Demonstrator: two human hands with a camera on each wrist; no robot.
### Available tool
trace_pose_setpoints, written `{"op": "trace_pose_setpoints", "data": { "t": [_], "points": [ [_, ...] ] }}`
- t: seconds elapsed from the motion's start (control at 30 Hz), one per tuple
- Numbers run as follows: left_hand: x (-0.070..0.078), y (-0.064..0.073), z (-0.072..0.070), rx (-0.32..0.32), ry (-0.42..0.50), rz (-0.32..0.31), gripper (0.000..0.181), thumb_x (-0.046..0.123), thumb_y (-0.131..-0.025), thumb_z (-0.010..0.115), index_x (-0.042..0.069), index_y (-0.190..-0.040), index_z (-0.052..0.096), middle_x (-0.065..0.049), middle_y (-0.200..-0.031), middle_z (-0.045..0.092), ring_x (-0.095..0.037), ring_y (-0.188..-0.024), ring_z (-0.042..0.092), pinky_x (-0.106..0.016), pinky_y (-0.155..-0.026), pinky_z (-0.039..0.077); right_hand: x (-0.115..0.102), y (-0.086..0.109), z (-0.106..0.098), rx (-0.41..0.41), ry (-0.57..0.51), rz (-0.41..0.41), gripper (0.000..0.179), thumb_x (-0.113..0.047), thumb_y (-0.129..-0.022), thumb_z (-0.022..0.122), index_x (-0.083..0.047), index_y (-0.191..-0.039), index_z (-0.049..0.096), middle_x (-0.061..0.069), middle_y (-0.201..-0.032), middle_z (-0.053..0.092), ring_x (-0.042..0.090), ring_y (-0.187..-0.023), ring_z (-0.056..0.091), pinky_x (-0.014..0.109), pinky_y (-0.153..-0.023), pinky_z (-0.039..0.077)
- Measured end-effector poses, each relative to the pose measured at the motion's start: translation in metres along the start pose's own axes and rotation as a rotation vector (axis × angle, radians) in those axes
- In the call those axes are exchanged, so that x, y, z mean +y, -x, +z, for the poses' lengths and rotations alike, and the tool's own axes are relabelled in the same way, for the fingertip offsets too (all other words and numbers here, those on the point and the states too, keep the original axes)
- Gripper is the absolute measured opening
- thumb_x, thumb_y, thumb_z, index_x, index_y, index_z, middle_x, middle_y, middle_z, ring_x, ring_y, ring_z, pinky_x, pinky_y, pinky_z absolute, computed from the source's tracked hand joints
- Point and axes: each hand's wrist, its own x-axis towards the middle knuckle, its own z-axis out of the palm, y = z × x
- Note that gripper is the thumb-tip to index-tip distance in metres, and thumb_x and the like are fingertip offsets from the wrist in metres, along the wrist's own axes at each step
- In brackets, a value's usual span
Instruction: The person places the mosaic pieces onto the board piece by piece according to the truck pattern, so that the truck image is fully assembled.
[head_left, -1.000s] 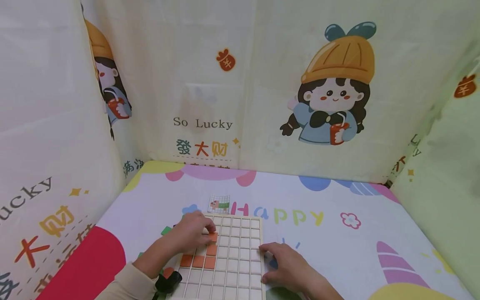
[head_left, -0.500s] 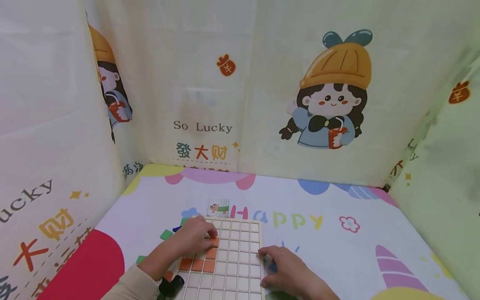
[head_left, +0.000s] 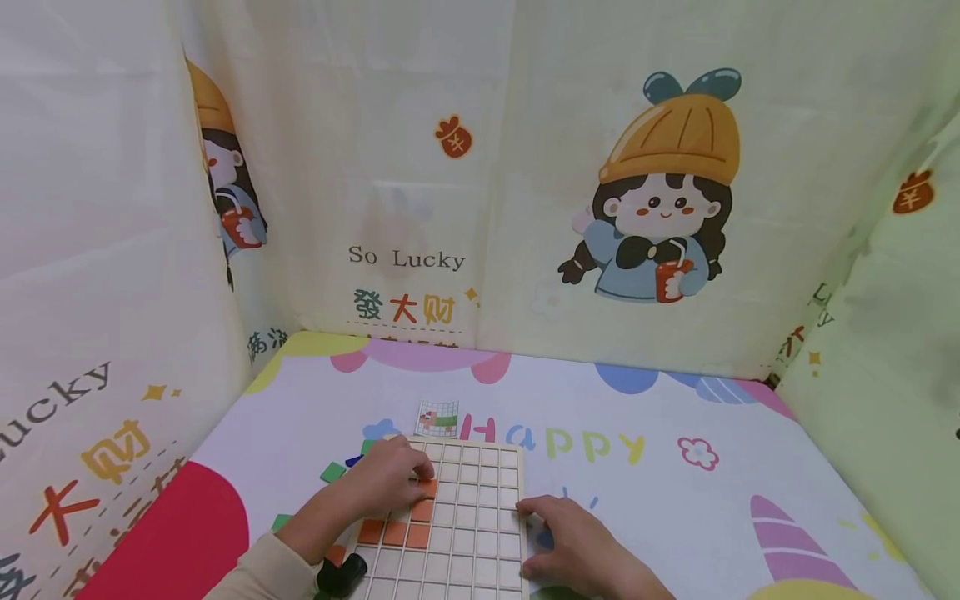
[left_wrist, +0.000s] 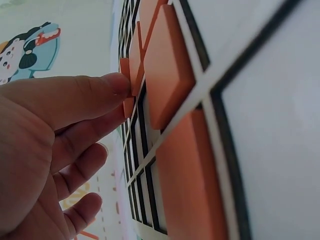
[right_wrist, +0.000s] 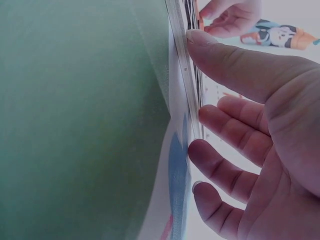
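A pale wooden grid board (head_left: 465, 518) lies on the table, with several orange square tiles (head_left: 417, 535) set in its left cells. My left hand (head_left: 388, 477) is over the board's upper left part. In the left wrist view, its thumb and index finger pinch an orange tile (left_wrist: 125, 66) at the grid; whether that tile sits fully in its cell is hard to tell. The other fingers are loosely bent. At the board's right edge, my right hand (head_left: 576, 542) touches the rim (right_wrist: 186, 70) with thumb and fingertips, fingers relaxed and gently curved.
Behind the board is a small picture card (head_left: 438, 418) with a gridded pattern. Green tiles (head_left: 333, 472) and a dark blue piece (head_left: 353, 460) lie left of the board, partly behind the left arm. Printed cloth walls (head_left: 525, 317) enclose the table at the back and sides.
The head view has tilted up slightly, so everything sits a little lower. My left hand stays at the same orange tile, and my right hand stays at the board's edge.
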Motion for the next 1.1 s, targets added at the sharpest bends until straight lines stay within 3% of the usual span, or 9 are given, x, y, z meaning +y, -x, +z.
{"op": "trace_pose_setpoints", "data": {
  "t": [0.9,1.1],
  "points": [
    [0.0006,0.0008,-0.0015,0.015,-0.008,-0.009,0.014,0.022,-0.084,0.079,0.019,-0.097,0.076,0.012,-0.091,0.065,-0.012,-0.087,0.049,-0.035,-0.074,0.045,0.0016,-0.0004,0.0006,-0.004,-0.01,0.008,0.062,-0.037,-0.073,0.087,-0.017,-0.127,0.063,-0.006,-0.117,0.062,0.009,-0.091,0.052,0.035,-0.081,0.048],
    [-0.0009,0.0052,-0.0067,0.045,0.027,-0.002,0.015,0.016,-0.084,0.079,0.012,-0.099,0.075,0.007,-0.093,0.067,-0.017,-0.093,0.055,-0.04,-0.079,0.05,0.0012,0.0,0.0007,-0.001,-0.004,0.008,0.062,-0.038,-0.073,0.087,-0.017,-0.126,0.063,-0.006,-0.117,0.062,0.01,-0.091,0.052,0.035,-0.081,0.048]
  ]
}}
